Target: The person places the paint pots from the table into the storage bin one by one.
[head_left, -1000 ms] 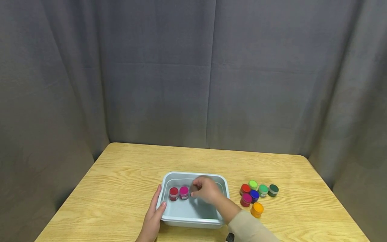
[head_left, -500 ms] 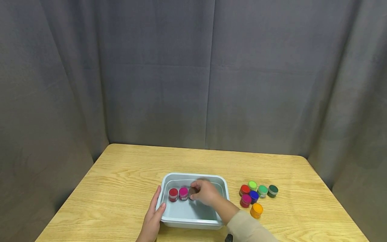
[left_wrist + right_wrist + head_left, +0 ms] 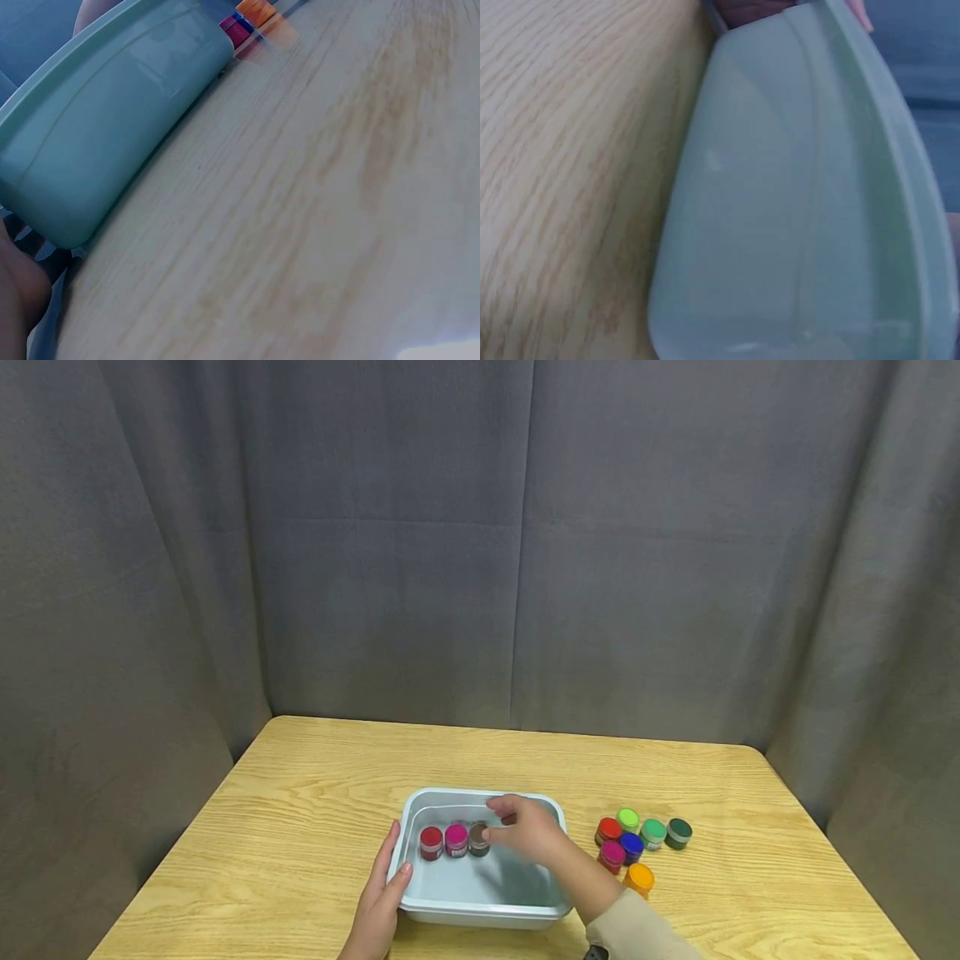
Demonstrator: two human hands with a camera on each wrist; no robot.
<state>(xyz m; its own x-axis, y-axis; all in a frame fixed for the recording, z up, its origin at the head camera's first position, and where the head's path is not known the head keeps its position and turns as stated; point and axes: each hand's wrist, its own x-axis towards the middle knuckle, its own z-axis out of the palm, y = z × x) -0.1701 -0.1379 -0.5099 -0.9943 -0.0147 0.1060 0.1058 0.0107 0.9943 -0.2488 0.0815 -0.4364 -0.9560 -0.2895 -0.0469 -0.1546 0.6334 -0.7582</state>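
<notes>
Head view alone: 3 jars (image 3: 455,840) inside tub (image 3: 480,913).

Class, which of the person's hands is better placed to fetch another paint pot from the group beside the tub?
Probably the right hand: it hovers in the tub nearest the loose pots, while the left hand rests against the tub's opposite side.

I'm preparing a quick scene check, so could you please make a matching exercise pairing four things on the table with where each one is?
Things:
1. brown jar
2. orange jar
3. dark green jar
4. left hand

Places:
A. far right end of the group on the table
B. on the tub's left near corner
C. in the tub, right of the magenta jar
D. on the table, nearest jar of the group

Pairs: 1-C, 2-D, 3-A, 4-B
</notes>
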